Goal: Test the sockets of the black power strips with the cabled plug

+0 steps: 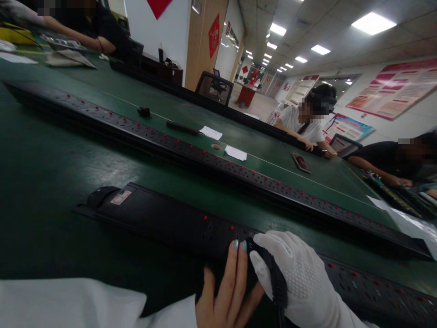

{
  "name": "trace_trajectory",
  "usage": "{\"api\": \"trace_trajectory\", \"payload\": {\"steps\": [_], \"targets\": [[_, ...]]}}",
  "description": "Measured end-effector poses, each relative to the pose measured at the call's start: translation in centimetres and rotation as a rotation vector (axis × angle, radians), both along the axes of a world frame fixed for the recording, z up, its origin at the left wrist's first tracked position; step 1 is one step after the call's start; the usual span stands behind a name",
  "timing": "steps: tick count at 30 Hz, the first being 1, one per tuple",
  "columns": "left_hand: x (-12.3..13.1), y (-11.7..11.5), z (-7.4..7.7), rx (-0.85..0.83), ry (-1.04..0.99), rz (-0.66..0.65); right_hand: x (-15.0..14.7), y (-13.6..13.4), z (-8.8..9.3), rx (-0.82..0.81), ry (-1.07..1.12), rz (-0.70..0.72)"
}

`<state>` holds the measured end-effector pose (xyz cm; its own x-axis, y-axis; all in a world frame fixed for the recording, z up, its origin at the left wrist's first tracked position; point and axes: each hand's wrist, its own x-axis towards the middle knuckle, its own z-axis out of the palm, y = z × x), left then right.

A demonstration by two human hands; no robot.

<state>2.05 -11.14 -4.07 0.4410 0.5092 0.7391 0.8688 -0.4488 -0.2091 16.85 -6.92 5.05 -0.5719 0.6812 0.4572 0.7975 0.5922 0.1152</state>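
Note:
A long black power strip point(164, 216) with red indicator lights and rows of sockets lies across the near side of the table. A label point(120, 197) is stuck near its left end. My left hand point(223, 291) is bare, with its fingers stretched out and their tips resting on the strip. Just to the right, my right hand point(302, 273), in a white dotted glove, is closed around a black plug point(276, 278) held down against the sockets. The plug's cable runs towards me. Its front end and the socket under it are hidden by my hands.
Behind it lies a longer power strip point(191, 152). Farther back are a small black part point(144, 111), a dark bar point(182, 128), paper slips point(235, 153), a hole point(216, 146) in the tabletop and a phone point(301, 162). People sit around the table.

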Motion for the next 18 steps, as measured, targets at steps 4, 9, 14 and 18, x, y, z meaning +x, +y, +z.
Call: {"api": "trace_trajectory", "payload": {"steps": [4, 9, 14, 18], "targets": [[-0.17, 0.02, 0.08, -0.003, 0.013, -0.011, 0.09, 0.03, -0.21, 0.001, 0.007, 0.003], [-0.24, -0.03, 0.25, -0.017, 0.029, -0.011, -0.02, 0.09, -0.17, -0.006, 0.010, 0.011], [-0.04, -0.04, 0.21, -0.018, 0.006, -0.005, -0.01, 0.04, -0.12, -0.015, 0.022, 0.012], [-0.03, 0.01, 0.16, -0.011, 0.012, -0.003, 0.07, 0.03, -0.20, -0.001, 0.015, 0.014]]}}
